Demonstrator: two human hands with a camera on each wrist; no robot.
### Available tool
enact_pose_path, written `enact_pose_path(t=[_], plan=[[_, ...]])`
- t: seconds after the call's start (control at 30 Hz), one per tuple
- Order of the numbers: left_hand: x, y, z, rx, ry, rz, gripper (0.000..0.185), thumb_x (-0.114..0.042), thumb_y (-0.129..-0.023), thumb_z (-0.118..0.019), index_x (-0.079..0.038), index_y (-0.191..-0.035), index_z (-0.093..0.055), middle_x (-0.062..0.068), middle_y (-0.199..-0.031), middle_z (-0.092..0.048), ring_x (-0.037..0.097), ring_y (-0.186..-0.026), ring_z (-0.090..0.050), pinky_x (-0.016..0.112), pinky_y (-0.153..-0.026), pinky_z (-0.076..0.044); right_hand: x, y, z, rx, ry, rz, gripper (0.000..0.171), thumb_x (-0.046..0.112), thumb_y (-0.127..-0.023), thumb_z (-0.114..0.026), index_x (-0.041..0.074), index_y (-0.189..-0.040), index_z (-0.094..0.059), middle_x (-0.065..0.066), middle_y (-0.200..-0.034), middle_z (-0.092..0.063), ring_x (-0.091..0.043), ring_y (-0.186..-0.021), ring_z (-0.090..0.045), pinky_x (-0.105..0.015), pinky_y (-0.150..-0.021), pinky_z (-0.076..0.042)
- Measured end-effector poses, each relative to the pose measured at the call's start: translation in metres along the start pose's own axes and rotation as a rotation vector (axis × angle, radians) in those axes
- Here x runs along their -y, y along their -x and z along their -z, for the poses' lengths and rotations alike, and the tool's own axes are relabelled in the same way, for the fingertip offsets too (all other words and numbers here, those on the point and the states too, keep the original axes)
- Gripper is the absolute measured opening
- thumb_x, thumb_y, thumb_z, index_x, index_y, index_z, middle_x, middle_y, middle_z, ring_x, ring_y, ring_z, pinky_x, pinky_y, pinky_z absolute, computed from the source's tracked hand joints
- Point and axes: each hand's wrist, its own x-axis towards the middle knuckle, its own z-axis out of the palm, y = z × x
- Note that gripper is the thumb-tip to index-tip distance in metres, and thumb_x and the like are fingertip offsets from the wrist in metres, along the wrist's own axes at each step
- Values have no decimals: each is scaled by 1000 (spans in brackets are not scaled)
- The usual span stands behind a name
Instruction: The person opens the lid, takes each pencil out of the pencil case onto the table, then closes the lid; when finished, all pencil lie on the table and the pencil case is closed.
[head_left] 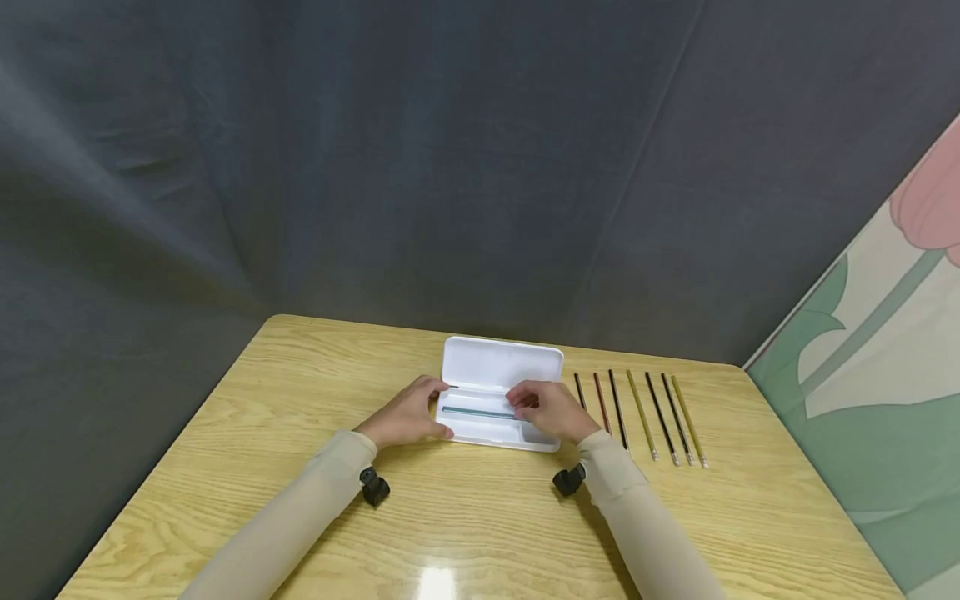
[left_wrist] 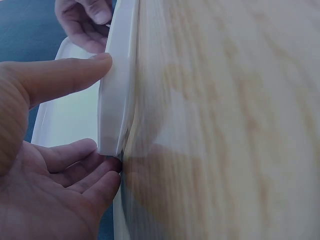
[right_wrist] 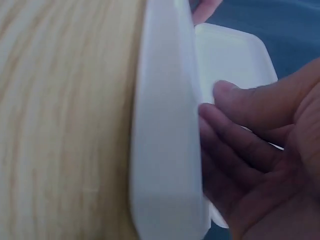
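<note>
A white pencil case [head_left: 501, 364] lies open near the middle of the wooden table [head_left: 300, 392], its lid folded back. A teal pencil [head_left: 476, 412] lies lengthwise in its tray. My left hand [head_left: 408, 412] holds the case's left end, thumb on the front wall [left_wrist: 112, 110] and fingers curled at the corner. My right hand [head_left: 547, 408] is at the tray's right end, fingers curled over the pencil's end. In the right wrist view those fingers [right_wrist: 235, 135] reach inside the case [right_wrist: 167, 140], and the pencil is hidden there.
Several pencils [head_left: 637, 412], dark, red and yellow, lie in a parallel row just right of the case. Dark cloth hangs behind the table. A panel with a flower picture [head_left: 885, 375] stands at the right edge.
</note>
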Motion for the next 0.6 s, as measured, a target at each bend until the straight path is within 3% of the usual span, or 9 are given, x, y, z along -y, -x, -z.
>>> enact_pose_path(t=[0.33, 0.6], plan=[[-3, 3, 3, 6, 8, 6, 77, -34, -71, -81, -9, -135, -46, 4, -129, -48, 22, -119, -47, 40, -103, -39, 1, -1, -2, 98, -1, -39, 18, 5, -85, -65, 19, -96, -69, 7, -90, -68, -8, -83, -61, -24, -74, -51], [-1, 2, 1, -8, 4, 13, 76, -33, -69, -82, -8, -133, -47, 3, -125, -49, 20, -116, -49, 40, -102, -40, 4, -2, -2, 170, 13, -2, 23, 2, -87, -61, 21, -98, -68, 6, -94, -67, -9, -87, -60, -27, -79, -51]])
